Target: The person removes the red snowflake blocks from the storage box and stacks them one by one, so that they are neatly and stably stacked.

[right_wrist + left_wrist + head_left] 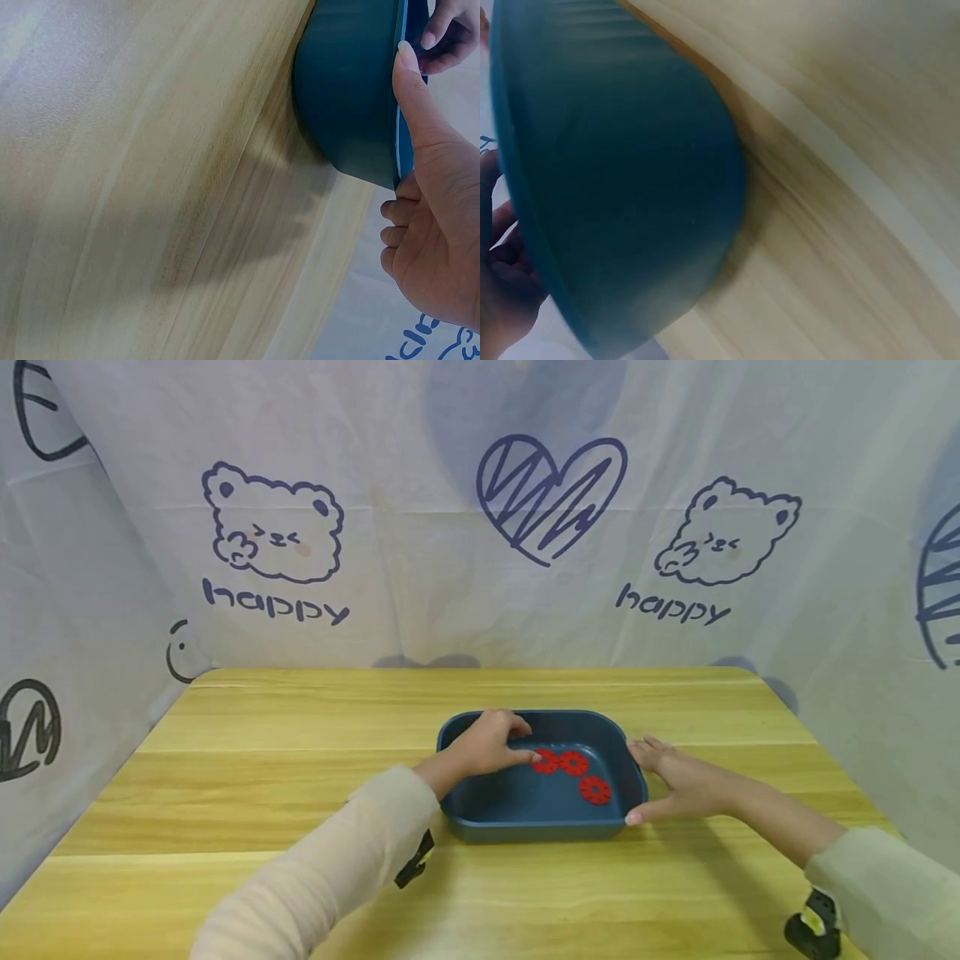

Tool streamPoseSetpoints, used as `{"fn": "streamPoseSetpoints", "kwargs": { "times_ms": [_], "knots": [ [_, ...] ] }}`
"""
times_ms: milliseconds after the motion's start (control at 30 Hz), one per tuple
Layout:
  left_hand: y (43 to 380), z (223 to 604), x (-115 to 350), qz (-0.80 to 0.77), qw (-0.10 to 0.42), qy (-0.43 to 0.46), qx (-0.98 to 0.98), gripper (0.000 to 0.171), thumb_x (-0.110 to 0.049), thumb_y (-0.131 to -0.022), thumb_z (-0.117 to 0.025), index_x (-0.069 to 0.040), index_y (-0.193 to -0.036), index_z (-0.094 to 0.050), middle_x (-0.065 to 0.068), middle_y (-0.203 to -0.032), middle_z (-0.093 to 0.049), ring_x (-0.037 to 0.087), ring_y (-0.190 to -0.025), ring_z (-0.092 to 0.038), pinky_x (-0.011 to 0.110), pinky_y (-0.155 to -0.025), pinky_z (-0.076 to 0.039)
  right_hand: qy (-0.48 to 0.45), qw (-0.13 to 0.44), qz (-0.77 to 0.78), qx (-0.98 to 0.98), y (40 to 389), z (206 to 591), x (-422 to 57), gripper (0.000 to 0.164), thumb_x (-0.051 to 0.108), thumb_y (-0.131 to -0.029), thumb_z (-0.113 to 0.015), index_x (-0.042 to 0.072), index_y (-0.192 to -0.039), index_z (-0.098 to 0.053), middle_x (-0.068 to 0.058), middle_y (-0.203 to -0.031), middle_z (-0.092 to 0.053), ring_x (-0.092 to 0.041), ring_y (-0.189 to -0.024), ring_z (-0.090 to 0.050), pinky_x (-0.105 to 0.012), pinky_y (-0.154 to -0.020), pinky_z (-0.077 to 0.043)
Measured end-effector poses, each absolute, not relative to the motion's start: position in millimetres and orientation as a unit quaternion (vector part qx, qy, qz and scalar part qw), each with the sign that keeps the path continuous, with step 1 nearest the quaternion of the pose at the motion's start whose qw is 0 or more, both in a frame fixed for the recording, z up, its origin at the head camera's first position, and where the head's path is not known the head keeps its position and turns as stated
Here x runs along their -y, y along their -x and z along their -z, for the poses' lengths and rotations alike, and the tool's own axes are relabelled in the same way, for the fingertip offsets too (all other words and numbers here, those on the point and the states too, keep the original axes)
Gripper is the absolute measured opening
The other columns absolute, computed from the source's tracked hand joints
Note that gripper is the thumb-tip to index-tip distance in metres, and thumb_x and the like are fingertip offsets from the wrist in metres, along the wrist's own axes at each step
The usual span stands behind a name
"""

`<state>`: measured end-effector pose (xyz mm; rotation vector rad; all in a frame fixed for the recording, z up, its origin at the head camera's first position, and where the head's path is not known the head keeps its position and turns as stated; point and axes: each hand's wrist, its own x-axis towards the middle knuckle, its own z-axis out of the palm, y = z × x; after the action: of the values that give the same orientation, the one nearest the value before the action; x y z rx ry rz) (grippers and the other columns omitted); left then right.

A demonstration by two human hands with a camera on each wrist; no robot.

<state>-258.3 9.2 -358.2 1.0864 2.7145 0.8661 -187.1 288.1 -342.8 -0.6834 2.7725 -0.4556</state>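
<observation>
A dark teal plastic bin [532,832] stands on the wooden table with three flat red flower-shaped discs on its floor. Two discs [574,763] lie side by side near the left thumb; another disc [595,790] is closer to the front right. Over the left rim reaches my left hand [487,745], its fingers loosely bent inside the bin and its thumb tip by the leftmost disc [547,762]. No held thing shows in it. At the bin's right end, my right hand [442,202] rests its straight thumb on the rim, with fingers touching the end wall farther back.
The wooden table [262,810] extends on all sides of the bin. Behind it hangs a pale cloth [420,568] printed with bears, hearts and the word happy. Dark wrist-worn cameras [814,927] sit under both sleeves.
</observation>
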Motion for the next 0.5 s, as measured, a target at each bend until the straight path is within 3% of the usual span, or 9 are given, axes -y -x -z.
{"fn": "streamPoseSetpoints", "kwargs": {
  "times_ms": [500],
  "knots": [
    [261, 379, -38, -0.22, 0.052, -0.313, -0.922, 0.042, -0.025, -0.081, -0.071, 0.004, -0.111, -0.063, 0.016, -0.11, -0.063, 0.025, -0.105, -0.058, 0.034, -0.091, -0.048, 0.235, 0.124, 0.158, -0.951, 186, 344, -288, 0.108, 0.055, -0.072, -0.071, -0.016, -0.139, -0.024, -0.036, -0.144, -0.023, -0.056, -0.133, -0.013, -0.067, -0.103, -0.021]
  ]
}}
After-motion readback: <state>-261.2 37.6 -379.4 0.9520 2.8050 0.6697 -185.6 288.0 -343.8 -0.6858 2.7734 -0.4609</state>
